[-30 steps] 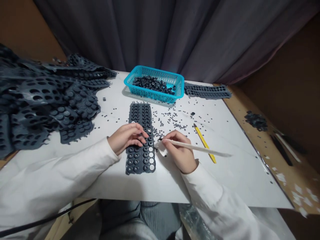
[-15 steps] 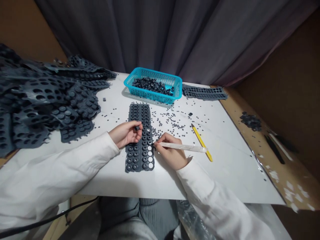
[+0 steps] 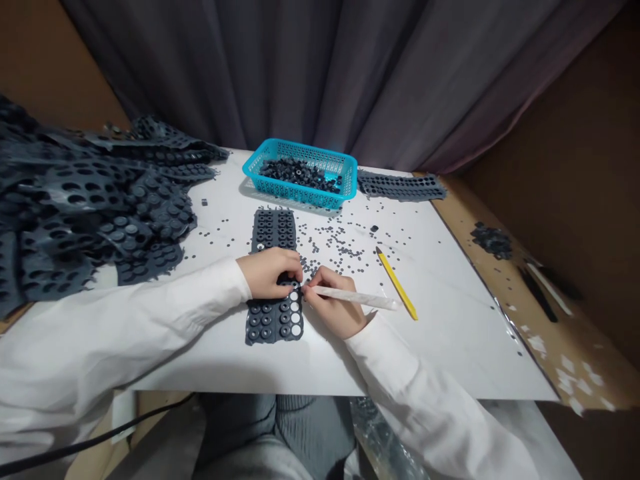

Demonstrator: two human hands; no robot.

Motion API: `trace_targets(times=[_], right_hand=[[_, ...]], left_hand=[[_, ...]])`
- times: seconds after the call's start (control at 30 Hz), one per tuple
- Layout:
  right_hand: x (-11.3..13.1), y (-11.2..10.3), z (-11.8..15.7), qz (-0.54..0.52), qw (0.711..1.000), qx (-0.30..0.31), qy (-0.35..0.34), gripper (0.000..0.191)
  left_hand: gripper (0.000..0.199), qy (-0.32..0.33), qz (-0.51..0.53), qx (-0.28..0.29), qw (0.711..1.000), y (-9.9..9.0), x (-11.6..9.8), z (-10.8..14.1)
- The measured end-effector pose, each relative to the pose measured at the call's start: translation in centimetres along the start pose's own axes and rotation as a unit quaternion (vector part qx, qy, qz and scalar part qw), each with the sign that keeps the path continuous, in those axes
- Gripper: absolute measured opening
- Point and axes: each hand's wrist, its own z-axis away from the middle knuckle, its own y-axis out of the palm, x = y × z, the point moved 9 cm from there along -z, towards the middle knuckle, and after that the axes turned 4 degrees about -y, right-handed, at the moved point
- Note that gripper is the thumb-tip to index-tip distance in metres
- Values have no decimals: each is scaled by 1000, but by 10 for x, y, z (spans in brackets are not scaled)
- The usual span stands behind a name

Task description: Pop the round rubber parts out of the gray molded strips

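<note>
The white-handled tool (image 3: 356, 296) is being pinched by the right hand (image 3: 334, 303); beside its tip, the rubber sheet (image 3: 274, 230) is being touched by the left hand's (image 3: 270, 273) curled fingers.

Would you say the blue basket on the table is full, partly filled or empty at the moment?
Partly filled: small dark pieces cover much of the blue basket's floor, but a bare blue patch shows toward its right end.

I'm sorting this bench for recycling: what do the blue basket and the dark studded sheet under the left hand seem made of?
The blue basket looks like glossy moulded plastic: thin, perforated walls and a smooth rim. The dark studded sheet is probably satin-finish rubber, from its faint sheen and ragged edges, though possibly soft plastic.
</note>
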Motion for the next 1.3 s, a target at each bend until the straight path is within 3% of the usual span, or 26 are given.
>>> trace_targets(times=[0.1, 0.27, 0.67, 0.83, 0.93, 1.0, 1.07, 1.2, 1.3], right_hand=[[0, 0, 0, -3, 1000, -1, -1, 13], [0, 0, 0, -2, 1000, -2, -5, 13], [0, 1, 0, 6, 1000, -3, -2, 12], [-1, 2, 0, 4, 1000, 0, 0, 12], [-4, 2, 1, 2, 1000, -1, 12, 12], [-4, 2, 1, -4, 1000, -2, 16, 12], [-6, 0, 0, -20, 1000, -7, 21, 11], [-11, -6, -1, -46, 997, -39, 44, 9], [-13, -6, -4, -33, 997, -37, 52, 8]], left_hand=[[17, 50, -115, 59, 990, 9, -7, -3], [9, 88, -180, 102, 974, 17, -19, -10], [14, 93, -289, 81, 949, 30, -20, -5], [15, 74, -167, 38, 983, 21, -6, 3], [16, -21, -7, -65, 998, -6, 18, 11], [19, -128, 128, -163, 970, -26, 43, 22], [25, -204, 279, -208, 915, -30, 62, 31], [23, -274, 506, -165, 801, -10, 71, 29], [21, -300, 560, -137, 760, 0, 70, 25]])
